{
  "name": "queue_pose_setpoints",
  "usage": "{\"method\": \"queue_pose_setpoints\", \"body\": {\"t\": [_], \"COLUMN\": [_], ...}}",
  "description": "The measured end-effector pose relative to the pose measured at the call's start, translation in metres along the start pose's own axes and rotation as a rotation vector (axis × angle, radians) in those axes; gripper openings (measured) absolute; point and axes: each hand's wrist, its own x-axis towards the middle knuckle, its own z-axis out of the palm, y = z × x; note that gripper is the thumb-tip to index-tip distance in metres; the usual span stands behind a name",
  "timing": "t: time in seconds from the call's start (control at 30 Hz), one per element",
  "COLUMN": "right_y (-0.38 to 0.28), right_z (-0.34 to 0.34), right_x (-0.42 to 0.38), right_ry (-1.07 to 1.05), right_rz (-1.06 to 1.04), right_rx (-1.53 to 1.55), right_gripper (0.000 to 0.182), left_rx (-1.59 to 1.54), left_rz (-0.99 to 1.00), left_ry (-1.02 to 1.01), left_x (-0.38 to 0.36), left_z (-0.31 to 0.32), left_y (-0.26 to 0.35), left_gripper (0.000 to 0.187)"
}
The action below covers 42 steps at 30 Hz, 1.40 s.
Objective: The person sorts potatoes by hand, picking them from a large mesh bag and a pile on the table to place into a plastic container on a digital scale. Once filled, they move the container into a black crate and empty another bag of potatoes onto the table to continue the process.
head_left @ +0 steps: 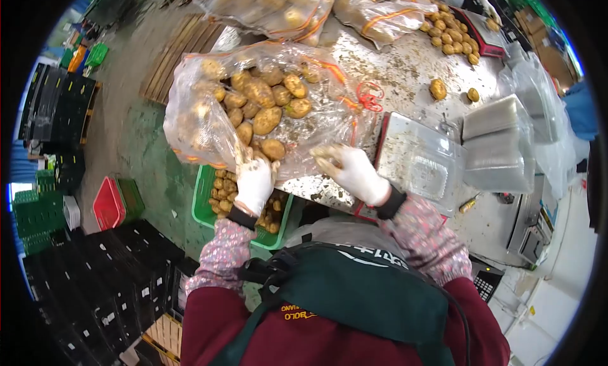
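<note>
A clear plastic bag (202, 122) with orange stripes lies on its side on the metal table, its mouth spread toward the right. Inside are several soil-covered potatoes (267, 120). My left hand (255, 183), in a white glove, is at the bag's near edge with its fingers curled; what lies in them is partly hidden. One potato (273, 149) rests just past those fingers. My right hand (354, 171), also gloved, hovers by the bag's near right side, fingers stretched leftward and nothing visible in them. Below the table edge, a green crate (204, 198) holds smaller potatoes (223, 190).
A scale (405, 144) with a clear tray (430, 176) stands right, beside stacked clear trays (500, 144). Red string (370, 97) lies near the bag. More potato bags (272, 14) and a potato pile (451, 33) are at the back, near another person's hand (489, 8).
</note>
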Motion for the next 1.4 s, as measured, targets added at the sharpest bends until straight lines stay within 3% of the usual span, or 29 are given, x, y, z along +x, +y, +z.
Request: {"method": "queue_pose_setpoints", "body": {"t": [0.03, 0.07, 0.13, 0.2, 0.27, 0.33, 0.43, 0.5, 0.53, 0.6, 0.77, 0.87, 0.93, 1.0, 1.03, 1.07, 1.13, 1.17, 1.2, 1.27, 1.33, 1.4], "right_y": [0.010, 0.014, 0.019, 0.020, 0.022, 0.024, 0.020, 0.013, 0.010, 0.003, -0.001, 0.035, 0.037, 0.042, 0.037, 0.041, 0.060, 0.121, 0.110, 0.059, 0.059, 0.062], "right_z": [0.022, 0.039, 0.070, 0.099, 0.130, 0.155, 0.166, 0.167, 0.171, 0.182, 0.168, 0.147, 0.117, 0.098, 0.092, 0.085, 0.071, 0.086, 0.070, 0.025, 0.007, -0.003], "right_x": [0.022, 0.045, 0.086, 0.117, 0.136, 0.144, 0.142, 0.140, 0.138, 0.133, 0.130, 0.119, 0.113, 0.105, 0.100, 0.095, 0.085, 0.094, 0.087, 0.069, 0.057, 0.040], "right_ry": [0.071, 0.091, 0.099, 0.088, -0.044, -0.313, -0.306, -0.497, -0.499, -0.398, -0.366, -0.226, -0.262, -0.116, -0.136, -0.121, 0.023, -0.087, -0.058, -0.196, -0.041, 0.160], "right_rz": [-0.132, -0.180, -0.232, -0.234, -0.200, -0.194, -0.118, 0.008, 0.009, 0.049, 0.167, 0.126, 0.170, -0.028, 0.069, 0.071, 0.302, 0.206, 0.189, 0.038, -0.025, 0.051], "right_rx": [0.047, -0.011, -0.065, -0.155, -0.280, -0.407, -0.459, -0.608, -0.611, -0.660, -0.612, -0.496, -0.324, 0.232, 0.603, 0.597, 1.520, 2.050, 2.044, 2.217, 2.156, 2.269], "right_gripper": [0.025, 0.024, 0.024, 0.021, 0.023, 0.031, 0.042, 0.059, 0.059, 0.077, 0.084, 0.083, 0.075, 0.062, 0.054, 0.054, 0.056, 0.064, 0.064, 0.082, 0.082, 0.083], "left_rx": [-0.040, 0.132, 0.000, 0.037, -0.070, -0.137, -0.207, -0.194, -0.178, -0.152, -0.097, -0.082, -0.242, -0.270, -0.203, -0.132, -0.127, -0.125, -0.127, -0.199, -0.188, -0.121], "left_rz": [-0.040, 0.045, 0.089, 0.086, 0.044, 0.020, 0.011, 0.009, 0.013, 0.013, -0.065, -0.071, 0.002, 0.046, 0.047, 0.047, 0.073, 0.074, 0.081, 0.082, 0.101, 0.122], "left_ry": [-0.153, 0.139, 0.032, 0.071, 0.068, 0.090, 0.109, 0.104, 0.103, 0.081, -0.010, 0.002, 0.033, 0.122, 0.060, 0.001, 0.030, 0.050, 0.070, 0.081, 0.103, 0.045], "left_x": [-0.009, -0.031, -0.041, -0.052, -0.058, -0.063, -0.064, -0.064, -0.062, -0.059, -0.051, -0.049, -0.045, -0.040, -0.038, -0.035, -0.034, -0.033, -0.032, -0.032, -0.031, -0.034], "left_z": [-0.019, 0.015, -0.008, -0.005, -0.005, -0.005, -0.005, -0.007, -0.007, -0.010, -0.019, -0.008, -0.003, 0.002, 0.000, -0.002, 0.003, 0.004, 0.005, 0.011, 0.023, 0.026], "left_y": [0.003, -0.005, -0.010, -0.017, -0.021, -0.025, -0.030, -0.029, -0.029, -0.027, -0.030, -0.038, -0.034, -0.024, -0.019, -0.016, -0.018, -0.019, -0.020, -0.023, -0.027, -0.030], "left_gripper": [0.047, 0.044, 0.044, 0.042, 0.032, 0.030, 0.029, 0.030, 0.030, 0.031, 0.035, 0.037, 0.038, 0.042, 0.043, 0.043, 0.046, 0.045, 0.044, 0.043, 0.045, 0.044]}}
